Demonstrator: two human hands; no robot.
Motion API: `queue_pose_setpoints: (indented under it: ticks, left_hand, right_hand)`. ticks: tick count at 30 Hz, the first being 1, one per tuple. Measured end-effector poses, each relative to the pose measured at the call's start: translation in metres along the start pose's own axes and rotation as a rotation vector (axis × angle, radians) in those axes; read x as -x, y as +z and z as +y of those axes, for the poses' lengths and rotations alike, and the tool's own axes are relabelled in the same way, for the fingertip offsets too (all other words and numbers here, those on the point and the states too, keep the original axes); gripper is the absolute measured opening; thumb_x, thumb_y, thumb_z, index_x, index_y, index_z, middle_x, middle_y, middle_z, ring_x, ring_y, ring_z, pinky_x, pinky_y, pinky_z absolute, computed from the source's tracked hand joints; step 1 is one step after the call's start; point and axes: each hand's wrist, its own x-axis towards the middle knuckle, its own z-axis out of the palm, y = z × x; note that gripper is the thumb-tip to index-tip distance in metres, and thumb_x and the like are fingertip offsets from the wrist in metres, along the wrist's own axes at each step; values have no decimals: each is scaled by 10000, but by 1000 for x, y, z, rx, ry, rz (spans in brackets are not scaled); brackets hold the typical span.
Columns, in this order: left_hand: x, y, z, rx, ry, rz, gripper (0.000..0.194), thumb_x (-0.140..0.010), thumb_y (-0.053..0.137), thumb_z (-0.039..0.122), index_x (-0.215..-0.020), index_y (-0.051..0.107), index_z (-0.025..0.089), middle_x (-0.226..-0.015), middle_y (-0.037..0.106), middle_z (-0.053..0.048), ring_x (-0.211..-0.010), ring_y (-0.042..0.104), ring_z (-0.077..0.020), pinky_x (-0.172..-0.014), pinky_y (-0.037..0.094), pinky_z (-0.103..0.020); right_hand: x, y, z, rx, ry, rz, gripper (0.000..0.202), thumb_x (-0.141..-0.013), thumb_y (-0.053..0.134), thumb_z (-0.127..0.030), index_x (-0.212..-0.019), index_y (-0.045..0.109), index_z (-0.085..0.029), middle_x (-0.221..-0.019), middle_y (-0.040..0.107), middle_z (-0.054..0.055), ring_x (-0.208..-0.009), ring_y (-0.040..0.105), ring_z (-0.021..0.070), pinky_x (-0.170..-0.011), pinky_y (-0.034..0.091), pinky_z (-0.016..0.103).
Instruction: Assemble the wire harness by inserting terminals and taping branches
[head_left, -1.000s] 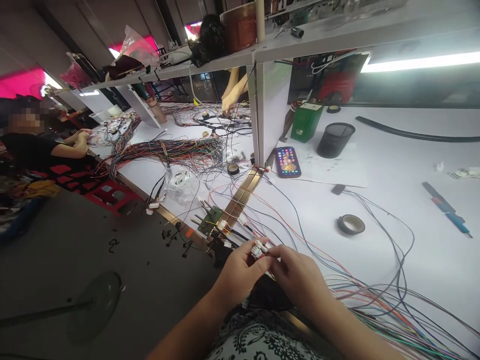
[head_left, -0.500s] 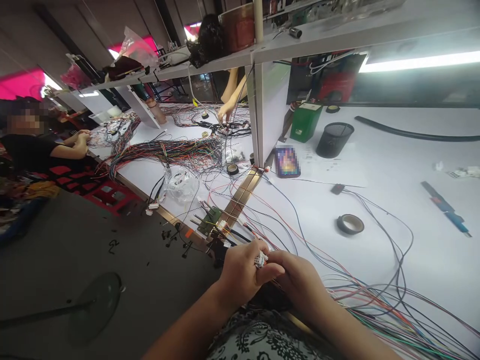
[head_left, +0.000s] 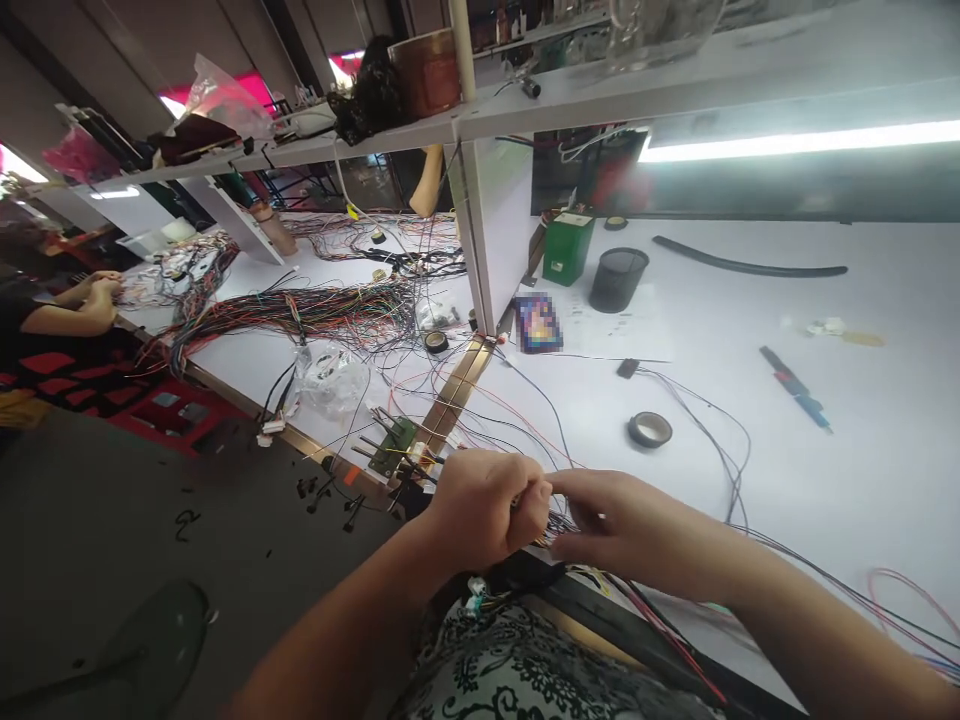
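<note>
Head view: the tape roll (head_left: 649, 429) is my reference; the left hand (head_left: 487, 510) is in a tight fist nearer the wearer and to its left, contents hidden so can't tell what's gripped, while the right hand (head_left: 619, 515) has thumb and fingers parted, fingertips at that fist. Wires (head_left: 556, 523) show between the hands, same side of the roll. Green circuit board (head_left: 393, 446) sits well left of the roll, phone (head_left: 539, 323) and mesh cup (head_left: 619, 280) beyond it, blue-handled tool (head_left: 810, 405) right.
</note>
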Motion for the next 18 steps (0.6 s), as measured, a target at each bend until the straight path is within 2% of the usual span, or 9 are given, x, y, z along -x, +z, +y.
queue_pose_setpoints:
  ticks: [2,4,6,9,12,15,18]
  left_hand:
    - [-10,-7,3,-30,30,-40,195,-860,427,254,-731,566,211,-538,608,3,-496,525,-130,-535,331,-265]
    - [-15,-10,3,-7,9,-52,204,-862,416,259,-736,568,211,-538,600,7,-489,518,-122,-532,338,-256]
    - [-15,-8,-1,40,-46,-31,208,-874,400,263,-765,567,206,-565,603,4,-509,528,-120,-550,361,-249]
    - [-9,2,-9,62,-163,-2,227,-902,375,290,-803,559,199,-598,590,-2,-555,536,-130,-592,389,-254]
    - [-5,12,-13,94,-217,-23,243,-918,357,310,-810,546,200,-606,561,3,-568,520,-133,-600,393,-253]
    - [-8,16,-14,123,-221,-10,237,-917,359,307,-805,537,198,-618,555,1,-579,519,-136,-601,393,-255]
    - [-11,14,-13,133,-203,-32,223,-911,375,311,-799,532,199,-619,557,3,-584,526,-139,-603,390,-260]
  right_hand:
    - [-8,-2,-20,-103,-56,-22,101,-809,606,-213,-882,667,-247,-720,620,-41,-624,519,106,-525,389,208]
    - [-12,4,-25,-200,-77,-34,139,-868,516,-215,-821,646,-228,-746,625,-38,-640,520,99,-551,408,205]
    - [-9,12,-13,-213,-61,-47,217,-904,448,-215,-809,643,-221,-724,616,-36,-623,509,98,-565,416,212]
    - [3,21,19,-165,-2,-85,230,-906,439,-196,-836,656,-224,-720,633,-29,-636,525,110,-584,428,226]
    - [9,17,37,-179,27,-168,205,-889,472,-184,-900,670,-237,-762,653,-27,-661,541,114,-597,435,224]
    - [0,6,27,-277,-6,-216,171,-860,534,-186,-949,667,-245,-756,612,-44,-641,506,94,-586,415,200]
    - [-14,1,9,-432,-66,-164,137,-887,555,-281,-966,651,-225,-765,564,-40,-624,447,85,-575,386,202]
